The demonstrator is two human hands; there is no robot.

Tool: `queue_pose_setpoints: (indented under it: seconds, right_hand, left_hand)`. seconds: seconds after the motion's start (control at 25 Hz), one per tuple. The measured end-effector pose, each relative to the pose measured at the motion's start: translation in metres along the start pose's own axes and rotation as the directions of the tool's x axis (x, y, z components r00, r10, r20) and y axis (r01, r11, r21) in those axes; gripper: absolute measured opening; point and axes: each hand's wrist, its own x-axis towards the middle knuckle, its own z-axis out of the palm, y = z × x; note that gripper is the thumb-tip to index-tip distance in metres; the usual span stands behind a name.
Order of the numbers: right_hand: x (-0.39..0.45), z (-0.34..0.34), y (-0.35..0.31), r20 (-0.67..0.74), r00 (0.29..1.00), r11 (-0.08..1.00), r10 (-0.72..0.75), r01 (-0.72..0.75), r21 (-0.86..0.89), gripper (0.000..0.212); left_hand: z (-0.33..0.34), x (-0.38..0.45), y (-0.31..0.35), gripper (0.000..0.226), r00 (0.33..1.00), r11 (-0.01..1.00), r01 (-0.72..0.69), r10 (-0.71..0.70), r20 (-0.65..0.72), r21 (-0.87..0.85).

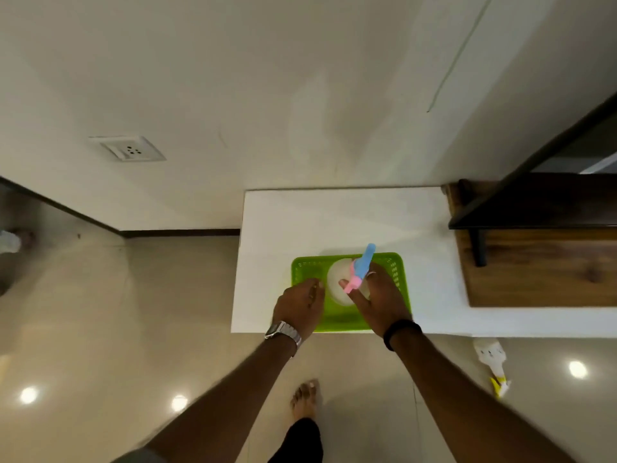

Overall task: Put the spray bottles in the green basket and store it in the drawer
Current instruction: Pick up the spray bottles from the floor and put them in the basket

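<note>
The right hand (375, 300) grips a white spray bottle (339, 282) over the green basket (399, 279) on the white bench (334, 218); the left hand (298, 307), fingers curled, holds the basket's left rim.

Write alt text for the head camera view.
A person's right hand holds a spray bottle with a pink and blue head over a green basket on a white cabinet top, while the left hand rests at the basket's left edge.
</note>
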Motion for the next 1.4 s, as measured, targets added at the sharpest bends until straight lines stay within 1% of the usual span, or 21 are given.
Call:
queue_pose_setpoints:
  seconds: [0.08, 0.16, 0.24, 0.32, 0.44, 0.6, 0.68, 0.84, 0.92, 1.0, 1.12, 1.24, 1.28, 1.32, 1.36, 1.4]
  right_hand:
    - [0.007, 0.029, 0.0, 0.054, 0.998, 0.998, 0.027, -0.03, 0.048, 0.046]
    - [0.012, 0.051, 0.002, 0.083, 0.996, 0.997, 0.041, -0.046, 0.062, 0.038]
    - [0.018, 0.067, 0.0, 0.092, 0.995, 0.996, 0.046, -0.053, 0.072, 0.029]
    - [0.023, 0.079, -0.004, 0.082, 0.995, 0.998, 0.051, -0.055, 0.042, 0.027]
    - [0.031, 0.091, -0.009, 0.081, 0.995, 0.999, 0.054, -0.055, 0.001, 0.033]
    - [0.042, 0.096, -0.011, 0.128, 0.986, 0.994, 0.11, -0.105, -0.043, 0.05]
    - [0.048, 0.098, -0.013, 0.133, 0.982, 0.99, 0.135, -0.129, -0.048, 0.054]
    - [0.059, 0.102, -0.02, 0.122, 0.982, 0.989, 0.142, -0.137, -0.054, 0.053]
    - [0.06, 0.101, -0.021, 0.123, 0.981, 0.988, 0.15, -0.145, -0.052, 0.057]
    - [0.057, 0.099, -0.024, 0.142, 0.977, 0.987, 0.16, -0.154, -0.051, 0.065]
    - [0.046, 0.088, -0.02, 0.145, 0.975, 0.984, 0.17, -0.159, -0.081, 0.076]
    - [0.024, 0.07, -0.007, 0.086, 0.99, 0.957, 0.11, -0.082, -0.278, 0.076]
    - [0.013, 0.063, -0.003, 0.077, 0.994, 0.938, 0.072, -0.042, -0.344, 0.075]
    - [0.01, 0.064, -0.006, 0.098, 0.995, 0.917, 0.027, 0.014, -0.398, 0.074]
    - [0.0, 0.059, -0.004, 0.095, 0.995, 0.902, 0.003, 0.038, -0.429, 0.074]
    - [-0.016, 0.047, 0.007, 0.072, 0.997, 0.892, -0.003, 0.035, -0.451, 0.074]
  left_hand:
    - [-0.004, 0.007, -0.03, 0.032, 0.999, 1.0, 0.008, -0.009, -0.05, -0.021]
    - [-0.007, 0.014, -0.053, 0.031, 0.997, 0.998, -0.009, 0.004, -0.081, -0.068]
    - [-0.007, 0.021, -0.066, 0.031, 0.994, 0.995, -0.076, 0.07, -0.082, -0.071]
    - [-0.006, 0.025, -0.069, 0.037, 0.988, 0.988, -0.146, 0.142, -0.065, -0.057]
    - [-0.006, 0.036, -0.071, 0.041, 0.985, 0.984, -0.162, 0.156, -0.072, -0.071]
    - [-0.01, 0.047, -0.072, 0.037, 0.978, 0.983, -0.171, 0.162, -0.134, -0.065]
    - [-0.014, 0.052, -0.072, 0.036, 0.975, 0.983, -0.174, 0.162, -0.15, -0.067]
    - [-0.018, 0.061, -0.071, 0.037, 0.98, 0.983, -0.167, 0.158, -0.119, -0.07]
    - [-0.018, 0.061, -0.072, 0.039, 0.983, 0.985, -0.16, 0.153, -0.098, -0.066]
    - [-0.018, 0.059, -0.075, 0.044, 0.987, 0.99, -0.139, 0.136, -0.088, -0.025]
    - [-0.016, 0.053, -0.074, 0.055, 0.994, 0.982, -0.099, 0.104, -0.019, 0.16]
    - [-0.01, 0.032, -0.074, 0.066, 1.0, 0.938, -0.022, 0.024, -0.001, 0.347]
    - [-0.008, 0.021, -0.074, 0.067, 0.999, 0.926, 0.042, -0.032, -0.032, 0.376]
    - [-0.012, 0.013, -0.086, 0.066, 0.987, 0.919, 0.154, -0.128, -0.094, 0.363]
    - [-0.01, 0.0, -0.091, 0.062, 0.966, 0.911, 0.249, -0.211, -0.148, 0.329]
    - [0.001, -0.016, -0.088, 0.056, 0.952, 0.907, 0.295, -0.252, -0.173, 0.301]
